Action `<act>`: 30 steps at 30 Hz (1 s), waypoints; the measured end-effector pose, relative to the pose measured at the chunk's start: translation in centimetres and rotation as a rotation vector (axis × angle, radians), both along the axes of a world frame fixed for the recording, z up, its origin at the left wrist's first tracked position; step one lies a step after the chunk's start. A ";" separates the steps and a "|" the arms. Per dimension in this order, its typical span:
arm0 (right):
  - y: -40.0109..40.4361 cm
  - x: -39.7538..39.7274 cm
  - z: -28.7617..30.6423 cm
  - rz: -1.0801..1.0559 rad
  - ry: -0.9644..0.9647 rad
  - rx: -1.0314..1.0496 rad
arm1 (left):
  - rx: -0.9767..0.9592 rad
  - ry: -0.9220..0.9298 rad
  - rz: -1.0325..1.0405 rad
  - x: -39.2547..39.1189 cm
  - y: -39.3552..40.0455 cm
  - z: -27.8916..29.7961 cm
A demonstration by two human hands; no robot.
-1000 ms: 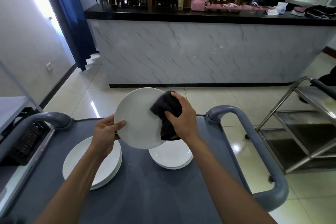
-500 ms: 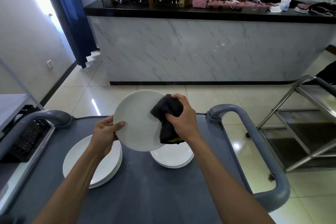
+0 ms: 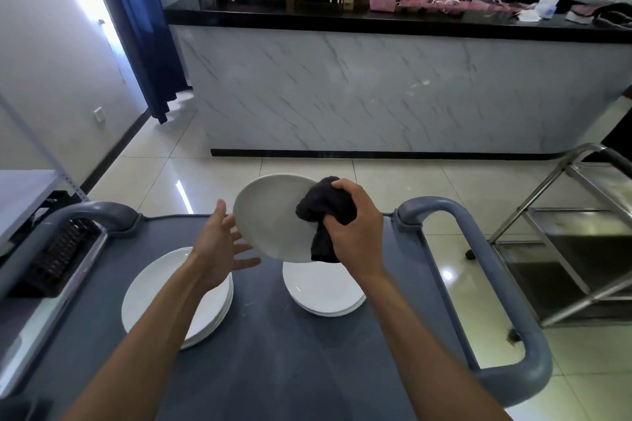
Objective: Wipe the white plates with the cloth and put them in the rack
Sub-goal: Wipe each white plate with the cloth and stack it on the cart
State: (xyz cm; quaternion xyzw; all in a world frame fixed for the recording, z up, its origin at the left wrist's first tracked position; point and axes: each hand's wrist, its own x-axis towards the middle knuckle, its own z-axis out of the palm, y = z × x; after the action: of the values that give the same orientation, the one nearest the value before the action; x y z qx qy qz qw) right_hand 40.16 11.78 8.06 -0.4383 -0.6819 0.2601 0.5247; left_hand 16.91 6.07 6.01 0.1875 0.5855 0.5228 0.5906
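A white plate (image 3: 270,215) is held tilted above the grey cart top (image 3: 273,369). My right hand (image 3: 355,225) grips a dark cloth (image 3: 321,208) against the plate's right side and holds the plate through it. Beside the plate's left rim is my left hand (image 3: 219,243), palm up with fingers spread; I cannot tell if it touches the plate. Two stacks of white plates lie on the cart: a larger stack (image 3: 150,297) at the left and a smaller stack (image 3: 321,290) under the held plate. A black rack (image 3: 51,260) sits to the cart's left.
Raised grey cart handles (image 3: 478,267) curve up at the far corners and along the right side. A steel trolley (image 3: 564,249) stands on the tiled floor to the right. A marble-fronted counter (image 3: 376,89) crosses the room ahead.
My left hand has let go of the plate's left rim and opened with fingers spread. The plate, now held by my right hand, has moved right and tipped flatter.
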 end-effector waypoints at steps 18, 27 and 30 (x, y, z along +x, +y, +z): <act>-0.5 0.5 -2.8 0.118 -0.302 0.446 | -0.088 -0.334 -0.024 -0.1 -0.2 0.5; -0.1 0.8 -4.1 0.249 -0.381 0.498 | 0.011 -0.258 0.183 -1.5 0.0 0.3; -0.4 0.8 -4.7 0.274 -0.399 0.479 | 0.023 -0.263 0.207 -1.6 -0.3 1.0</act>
State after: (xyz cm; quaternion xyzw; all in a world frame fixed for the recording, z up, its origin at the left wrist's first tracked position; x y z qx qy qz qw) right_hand 40.98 11.38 3.34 -0.2492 -0.8655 0.0697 0.4289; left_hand 15.31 5.82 7.01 0.0629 0.5133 0.6077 0.6027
